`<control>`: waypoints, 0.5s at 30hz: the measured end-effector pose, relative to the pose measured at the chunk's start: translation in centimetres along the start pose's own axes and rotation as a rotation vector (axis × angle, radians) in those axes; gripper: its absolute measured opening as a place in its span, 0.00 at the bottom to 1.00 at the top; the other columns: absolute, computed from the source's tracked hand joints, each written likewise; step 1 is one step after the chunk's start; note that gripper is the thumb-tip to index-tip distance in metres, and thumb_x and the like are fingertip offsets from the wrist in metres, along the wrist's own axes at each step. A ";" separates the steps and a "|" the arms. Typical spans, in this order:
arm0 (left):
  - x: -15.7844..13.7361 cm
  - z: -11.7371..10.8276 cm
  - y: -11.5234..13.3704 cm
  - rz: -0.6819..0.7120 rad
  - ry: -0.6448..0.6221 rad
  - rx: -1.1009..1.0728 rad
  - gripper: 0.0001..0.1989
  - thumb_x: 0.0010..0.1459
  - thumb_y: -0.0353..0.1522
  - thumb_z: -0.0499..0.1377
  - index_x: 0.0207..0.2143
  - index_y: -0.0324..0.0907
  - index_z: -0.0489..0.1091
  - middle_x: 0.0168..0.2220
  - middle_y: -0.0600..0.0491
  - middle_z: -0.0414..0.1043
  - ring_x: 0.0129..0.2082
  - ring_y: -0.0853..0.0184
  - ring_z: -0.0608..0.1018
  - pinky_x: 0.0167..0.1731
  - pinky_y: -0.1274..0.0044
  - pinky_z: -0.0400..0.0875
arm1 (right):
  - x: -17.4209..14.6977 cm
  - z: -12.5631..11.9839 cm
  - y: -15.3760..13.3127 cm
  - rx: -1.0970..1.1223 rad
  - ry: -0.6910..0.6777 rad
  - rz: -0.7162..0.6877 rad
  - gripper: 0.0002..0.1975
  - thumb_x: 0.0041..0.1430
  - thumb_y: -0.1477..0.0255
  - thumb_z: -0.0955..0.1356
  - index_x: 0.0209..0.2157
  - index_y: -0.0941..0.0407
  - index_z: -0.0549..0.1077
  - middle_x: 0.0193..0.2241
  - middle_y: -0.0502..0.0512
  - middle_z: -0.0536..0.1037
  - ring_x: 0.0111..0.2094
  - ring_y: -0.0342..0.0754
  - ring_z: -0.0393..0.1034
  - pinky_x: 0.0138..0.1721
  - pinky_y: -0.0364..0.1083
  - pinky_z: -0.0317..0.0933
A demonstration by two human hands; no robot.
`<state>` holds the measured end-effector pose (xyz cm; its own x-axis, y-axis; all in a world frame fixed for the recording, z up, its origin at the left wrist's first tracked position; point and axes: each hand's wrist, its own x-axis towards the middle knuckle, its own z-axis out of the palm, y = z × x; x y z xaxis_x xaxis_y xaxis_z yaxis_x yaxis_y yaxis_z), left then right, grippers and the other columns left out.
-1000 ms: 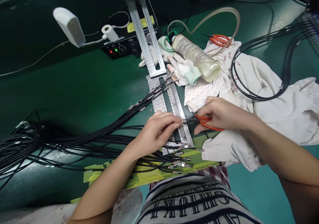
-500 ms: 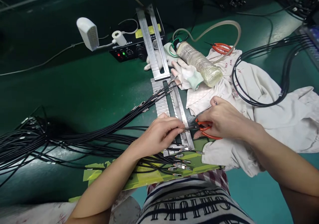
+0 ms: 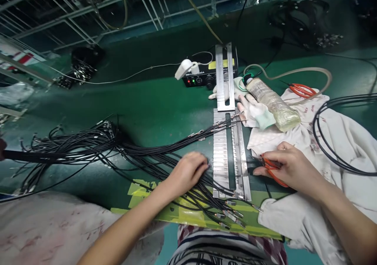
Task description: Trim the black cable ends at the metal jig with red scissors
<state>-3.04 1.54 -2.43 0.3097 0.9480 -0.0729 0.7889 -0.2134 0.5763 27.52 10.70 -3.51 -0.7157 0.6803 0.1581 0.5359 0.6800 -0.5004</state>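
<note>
My left hand (image 3: 188, 170) is pinched closed above the spread of black cables (image 3: 153, 161), slightly blurred. A short dark end, seemingly of a black cable, shows at its fingertips. In my right hand (image 3: 291, 170) are orange-handled pliers (image 3: 275, 172), their jaws pointing left toward the metal gauge plate (image 3: 220, 155). That slotted, ruled plate lies between both hands, touched by neither. Several cables cross its upper end, and others with metal connectors (image 3: 234, 216) fan out over its lower end and the yellow-green tape (image 3: 194, 214).
Beyond the plate, a slotted metal bar (image 3: 220, 80) rests against a black control box (image 3: 200, 80). A wrapped bottle (image 3: 272, 103), gloves (image 3: 256, 111), another orange-handled tool (image 3: 302, 90) and white cloth (image 3: 338, 147) lie right. Another person's hand (image 3: 2, 147) is at the left edge by the cable bundle.
My hands have moved apart; the pliers have come away from my left fingertips to the right of the plate. The view has swung left and up, bringing racks into sight.
</note>
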 end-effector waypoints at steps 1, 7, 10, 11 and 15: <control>-0.7 -0.1 -0.3 0.000 -0.035 -0.013 0.09 0.67 0.30 0.53 0.35 0.39 0.72 0.32 0.49 0.72 0.34 0.64 0.74 0.36 0.74 0.69 | 0.0 0.1 0.1 -0.004 0.001 0.002 0.26 0.57 0.51 0.68 0.19 0.55 0.61 0.15 0.46 0.61 0.24 0.43 0.55 0.31 0.43 0.50; 0.9 -2.4 -4.0 -0.096 0.401 0.049 0.07 0.64 0.31 0.56 0.40 0.40 0.73 0.40 0.46 0.75 0.44 0.60 0.75 0.47 0.69 0.68 | 0.3 0.3 -0.1 0.021 0.022 0.035 0.27 0.58 0.50 0.68 0.17 0.55 0.59 0.14 0.46 0.60 0.23 0.43 0.56 0.30 0.44 0.51; 2.9 -3.0 -6.6 -0.114 0.417 0.032 0.06 0.61 0.31 0.58 0.36 0.40 0.75 0.35 0.49 0.75 0.37 0.62 0.76 0.39 0.72 0.70 | 0.5 0.3 -0.2 0.039 0.030 0.077 0.27 0.58 0.50 0.67 0.17 0.55 0.59 0.14 0.47 0.61 0.24 0.44 0.56 0.29 0.44 0.52; 3.3 -3.0 -7.2 -0.110 0.417 0.015 0.06 0.61 0.31 0.58 0.34 0.40 0.75 0.32 0.50 0.75 0.32 0.64 0.76 0.34 0.74 0.70 | 0.6 0.3 -0.2 0.044 0.030 0.091 0.28 0.58 0.49 0.67 0.17 0.55 0.59 0.14 0.47 0.61 0.24 0.44 0.56 0.29 0.43 0.52; 3.5 -3.3 -6.4 -0.082 0.516 -0.052 0.09 0.62 0.32 0.56 0.32 0.39 0.74 0.32 0.50 0.77 0.32 0.66 0.76 0.33 0.76 0.70 | 1.0 0.1 -0.2 0.073 0.017 0.137 0.30 0.56 0.48 0.68 0.16 0.55 0.56 0.14 0.46 0.57 0.23 0.42 0.54 0.29 0.43 0.52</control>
<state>-8.81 7.01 -3.69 -0.0638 0.9569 0.2832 0.7684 -0.1340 0.6258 26.63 11.22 -3.30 -0.6303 0.7702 0.0979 0.5937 0.5594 -0.5784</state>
